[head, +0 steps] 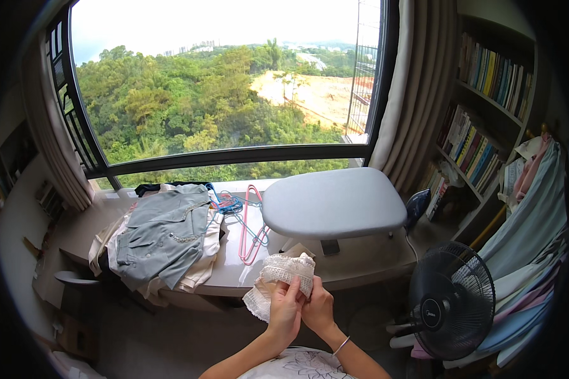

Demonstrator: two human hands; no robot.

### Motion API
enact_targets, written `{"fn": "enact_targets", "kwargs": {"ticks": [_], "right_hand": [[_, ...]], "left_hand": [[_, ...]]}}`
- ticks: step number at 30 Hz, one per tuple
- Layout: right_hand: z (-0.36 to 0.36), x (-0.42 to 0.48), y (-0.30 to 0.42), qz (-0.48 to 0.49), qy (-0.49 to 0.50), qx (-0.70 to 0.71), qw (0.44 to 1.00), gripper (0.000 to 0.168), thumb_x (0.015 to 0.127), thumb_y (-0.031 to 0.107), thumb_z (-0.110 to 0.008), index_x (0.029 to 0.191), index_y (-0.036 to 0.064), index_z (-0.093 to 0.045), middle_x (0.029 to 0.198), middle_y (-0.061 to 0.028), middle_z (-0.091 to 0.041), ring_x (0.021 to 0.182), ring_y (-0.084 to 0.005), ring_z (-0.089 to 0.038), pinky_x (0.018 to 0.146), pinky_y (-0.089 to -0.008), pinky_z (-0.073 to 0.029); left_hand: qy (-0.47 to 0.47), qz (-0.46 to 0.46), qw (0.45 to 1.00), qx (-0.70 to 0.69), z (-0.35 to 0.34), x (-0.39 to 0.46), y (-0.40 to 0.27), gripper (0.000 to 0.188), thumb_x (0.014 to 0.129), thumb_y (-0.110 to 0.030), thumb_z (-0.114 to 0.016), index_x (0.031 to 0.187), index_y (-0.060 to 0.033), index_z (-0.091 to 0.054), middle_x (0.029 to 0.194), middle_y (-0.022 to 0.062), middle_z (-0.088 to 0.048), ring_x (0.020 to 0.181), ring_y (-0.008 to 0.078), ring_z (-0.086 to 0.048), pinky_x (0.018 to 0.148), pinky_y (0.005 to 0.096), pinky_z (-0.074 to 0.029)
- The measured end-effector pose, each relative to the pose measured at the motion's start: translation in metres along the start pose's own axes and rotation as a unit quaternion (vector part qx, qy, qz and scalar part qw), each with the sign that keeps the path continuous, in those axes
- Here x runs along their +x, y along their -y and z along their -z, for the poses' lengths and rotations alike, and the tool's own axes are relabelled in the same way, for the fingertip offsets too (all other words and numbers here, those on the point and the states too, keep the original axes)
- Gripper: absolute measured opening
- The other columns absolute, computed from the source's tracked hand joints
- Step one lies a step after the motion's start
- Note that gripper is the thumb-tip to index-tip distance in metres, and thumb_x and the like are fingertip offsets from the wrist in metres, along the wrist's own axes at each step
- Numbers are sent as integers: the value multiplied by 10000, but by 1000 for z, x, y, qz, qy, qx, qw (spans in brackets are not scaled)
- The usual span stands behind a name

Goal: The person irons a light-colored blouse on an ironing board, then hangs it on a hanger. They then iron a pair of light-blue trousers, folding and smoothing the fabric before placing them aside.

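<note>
A cream lace-trimmed cloth piece (pixel 284 270) is bunched between my two hands, in front of the desk's near edge. My left hand (pixel 285 303) pinches it with thumb and fingers, and one lace end hangs down on the left. Close beside, my right hand (pixel 318 303) grips the cloth's right side, its fingers curled. Beyond my hands stands a small grey ironing board (pixel 334 203) on the desk. To its left lie pink (pixel 243 241) and blue hangers (pixel 227 203). A pile of clothes with a grey-green garment (pixel 166 232) on top covers the desk's left part.
An iron (pixel 417 208) stands right of the board, its cord (pixel 411 245) trailing down. A black fan (pixel 453 301) is at the near right, before hanging clothes (pixel 521 237). Behind are a bookshelf (pixel 493 97), a curtain (pixel 415 94) and a window. A phone-like dark object (pixel 330 247) lies under the board.
</note>
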State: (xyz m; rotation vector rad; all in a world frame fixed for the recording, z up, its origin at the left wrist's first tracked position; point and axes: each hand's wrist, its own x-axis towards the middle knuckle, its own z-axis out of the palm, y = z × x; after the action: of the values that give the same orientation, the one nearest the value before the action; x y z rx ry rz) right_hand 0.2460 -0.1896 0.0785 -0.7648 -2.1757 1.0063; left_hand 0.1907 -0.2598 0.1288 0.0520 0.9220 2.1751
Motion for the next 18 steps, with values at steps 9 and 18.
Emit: {"fn": "enact_targets", "kwargs": {"ticks": [9, 18], "right_hand": [[12, -3, -11, -39, -131, -37, 990, 507, 702, 124, -748, 1155, 68, -528, 899, -102, -660, 799, -276, -666, 694, -396, -531], [59, 15, 10, -19, -136, 130, 982, 125, 825, -13, -614, 946, -5, -646, 793, -81, -655, 642, -119, -596, 601, -263, -488]], "left_hand": [[-15, -143, 989, -34, -4, 0, -47, 347, 956, -49, -509, 1290, -93, -427, 1234, 73, -557, 1120, 184, -580, 1002, 358, -465], [-22, -134, 986, 100, 49, 7, -51, 479, 873, 53, -553, 1313, -34, -387, 1247, 98, -555, 1115, 175, -583, 979, 326, -480]]}}
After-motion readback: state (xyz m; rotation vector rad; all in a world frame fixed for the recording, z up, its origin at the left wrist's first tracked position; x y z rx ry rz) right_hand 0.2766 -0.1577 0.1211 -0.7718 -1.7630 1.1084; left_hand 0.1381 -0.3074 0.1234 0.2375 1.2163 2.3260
